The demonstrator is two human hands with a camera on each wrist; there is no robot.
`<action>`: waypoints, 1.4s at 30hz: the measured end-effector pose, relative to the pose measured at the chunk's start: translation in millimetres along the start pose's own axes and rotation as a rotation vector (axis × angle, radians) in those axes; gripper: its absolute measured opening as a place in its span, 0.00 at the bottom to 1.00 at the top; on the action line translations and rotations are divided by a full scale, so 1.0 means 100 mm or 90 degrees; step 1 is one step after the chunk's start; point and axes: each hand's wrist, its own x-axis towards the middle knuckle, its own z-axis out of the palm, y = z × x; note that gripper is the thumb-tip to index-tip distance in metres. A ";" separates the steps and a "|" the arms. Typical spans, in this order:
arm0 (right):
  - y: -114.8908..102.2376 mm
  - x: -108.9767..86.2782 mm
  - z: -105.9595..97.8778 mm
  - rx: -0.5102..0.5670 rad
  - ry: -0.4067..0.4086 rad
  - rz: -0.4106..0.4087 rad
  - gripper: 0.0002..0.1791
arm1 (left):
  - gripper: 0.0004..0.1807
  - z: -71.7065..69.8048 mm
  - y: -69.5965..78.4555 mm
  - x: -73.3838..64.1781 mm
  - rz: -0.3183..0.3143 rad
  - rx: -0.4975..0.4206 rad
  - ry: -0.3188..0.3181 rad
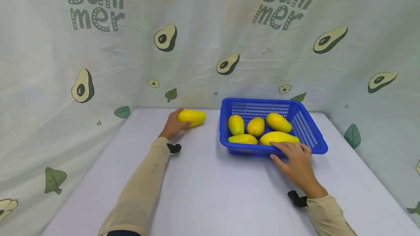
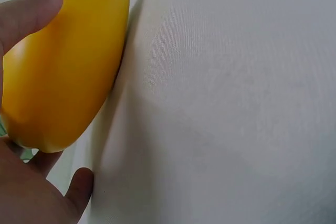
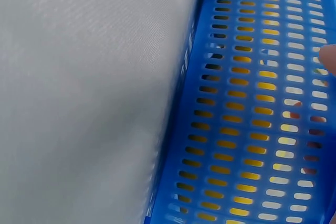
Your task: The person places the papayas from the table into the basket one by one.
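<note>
My left hand [image 1: 172,125] grips a yellow mango [image 1: 193,117] near the far left of the white table. In the left wrist view the thumb [image 2: 37,14] presses on the mango's side, with other fingers behind and below its end. My right hand [image 1: 295,161] holds the front rim of a blue plastic basket [image 1: 242,149]. Its fingers reach over the rim beside a long yellow mango [image 1: 279,137], and the thumb is on the outside. The right wrist view shows the slotted basket wall, with yellow fruit and fingers partly visible through the slots.
Several other yellow mangoes lie in the basket, one [image 1: 236,125] at its left and another [image 1: 278,122] at its back right. The white table [image 1: 210,192] ends at a hanging cloth [image 1: 197,17] printed with avocados, which also borders both sides.
</note>
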 end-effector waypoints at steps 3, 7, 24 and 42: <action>-0.01 0.03 0.05 -0.003 -0.002 -0.004 0.24 | 0.46 -0.05 -0.04 -0.02 -0.020 -0.008 0.014; 0.00 0.04 0.05 -0.010 0.014 -0.006 0.25 | 0.47 -0.06 -0.03 -0.03 -0.039 -0.028 0.015; 0.03 0.04 0.03 -0.005 0.012 -0.016 0.28 | 0.49 -0.01 -0.09 0.03 -0.088 -0.043 0.035; 0.01 0.02 0.04 -0.016 0.013 -0.012 0.28 | 0.49 -0.07 -0.06 0.04 -0.122 -0.030 0.009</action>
